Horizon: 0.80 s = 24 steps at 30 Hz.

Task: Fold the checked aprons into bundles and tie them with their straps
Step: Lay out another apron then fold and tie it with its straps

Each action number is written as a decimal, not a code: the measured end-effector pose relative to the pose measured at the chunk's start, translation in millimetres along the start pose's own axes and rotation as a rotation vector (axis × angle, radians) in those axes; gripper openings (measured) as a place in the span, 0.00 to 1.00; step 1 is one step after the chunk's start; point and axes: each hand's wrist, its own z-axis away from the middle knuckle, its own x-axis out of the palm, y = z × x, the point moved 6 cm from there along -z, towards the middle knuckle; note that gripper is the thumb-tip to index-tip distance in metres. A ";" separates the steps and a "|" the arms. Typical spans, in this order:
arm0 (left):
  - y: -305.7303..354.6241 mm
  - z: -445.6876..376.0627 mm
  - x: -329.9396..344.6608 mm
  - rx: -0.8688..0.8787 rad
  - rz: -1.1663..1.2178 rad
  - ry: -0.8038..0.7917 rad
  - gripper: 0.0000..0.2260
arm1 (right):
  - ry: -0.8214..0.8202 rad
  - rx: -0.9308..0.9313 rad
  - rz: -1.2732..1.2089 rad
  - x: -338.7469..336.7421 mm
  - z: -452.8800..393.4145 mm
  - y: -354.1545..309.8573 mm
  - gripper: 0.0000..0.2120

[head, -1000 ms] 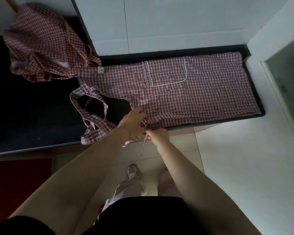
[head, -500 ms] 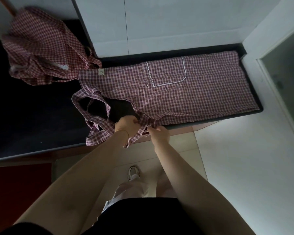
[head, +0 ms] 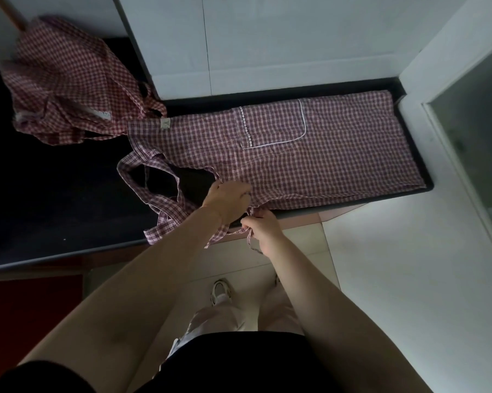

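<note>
A red-and-white checked apron [head: 338,154] lies spread flat on the dark counter [head: 54,199], pocket with white trim facing up. Its neck loop and straps [head: 159,194] trail to the left near the front edge. My left hand [head: 225,198] rests curled on the apron's near edge at the waist and grips the cloth there. My right hand [head: 260,226] pinches a thin waist strap [head: 251,245] just over the counter's front edge; the strap's end dangles below it. A second checked apron [head: 66,86] sits crumpled at the back left.
A white wall [head: 267,43] runs behind the counter and a white wall panel [head: 437,251] stands at the right. The counter's front edge [head: 69,255] crosses below the straps. Tiled floor and my feet [head: 220,290] show beneath.
Both hands stayed at the apron's near waist edge. The right hand has shifted slightly along the strap and the left hand has moved a little further onto the cloth.
</note>
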 end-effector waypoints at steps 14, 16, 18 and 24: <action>-11.3 1.7 27.0 -0.070 -0.292 -0.157 0.29 | 0.058 0.144 1.303 -82.1 2.9 36.7 0.06; -10.3 1.1 26.7 -0.062 -0.326 -0.144 0.32 | 0.070 0.099 1.307 -85.8 1.2 30.1 0.15; -10.0 -0.3 27.3 -0.030 -0.340 -0.110 0.32 | 0.061 0.022 1.248 -79.8 -1.1 14.7 0.12; -0.1 1.6 17.5 0.036 -0.280 0.104 0.09 | 0.503 -0.639 1.087 -59.3 7.7 -60.0 0.03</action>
